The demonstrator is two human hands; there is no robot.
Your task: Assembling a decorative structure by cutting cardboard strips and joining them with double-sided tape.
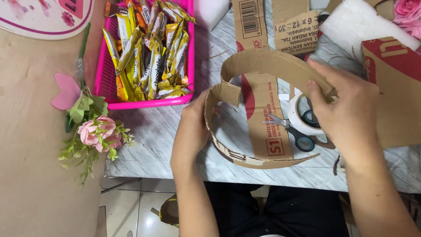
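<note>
A long brown cardboard strip (pixel 263 59) is bent into a heart-like loop standing on edge over the marble tabletop (pixel 149 136). My left hand (pixel 190 131) grips the loop's left side, where the strip folds inward. My right hand (pixel 346 109) pinches the loop's right side from above. A flat cardboard piece (pixel 263 109) with red print lies under the loop. Scissors with blue and black handles (pixel 298 136) and a white tape roll (pixel 302 112) lie just under my right hand.
A pink basket (pixel 103 66) full of yellow snack bars stands at the back left. Pink artificial flowers (pixel 94 131) lie on a brown board at the left. Cardboard boxes (pixel 394 83) and white foam (pixel 364 22) crowd the back right. Tile floor shows below the table edge.
</note>
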